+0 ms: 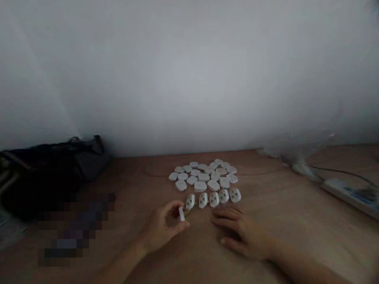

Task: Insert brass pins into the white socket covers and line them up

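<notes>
Between the thumb and fingers of my left hand (pixel 166 225) is a white plug adapter (pixel 181 213), seen edge-on. Just beyond it, several similar white adapters stand in a short row, their faces with dark holes turned towards me; the leftmost adapter (pixel 190 201) is closest to my left hand. My right hand (pixel 241 230) rests palm down on the table, holding nothing, its fingers stretched out just below the right part of the row. Behind the row lies a loose cluster of white adapters (pixel 203 177), mostly flat. Fine detail is blurred in the dim light.
The brown wooden table (pixel 142 181) runs back to a pale wall (pixel 189 79). A dark bag (pixel 59 169) sits on the left, with a pixelated object (pixel 78 228) in front of it. On the right are a white power strip (pixel 349 197), a cable (pixel 343 170) and clear plastic (pixel 296 154).
</notes>
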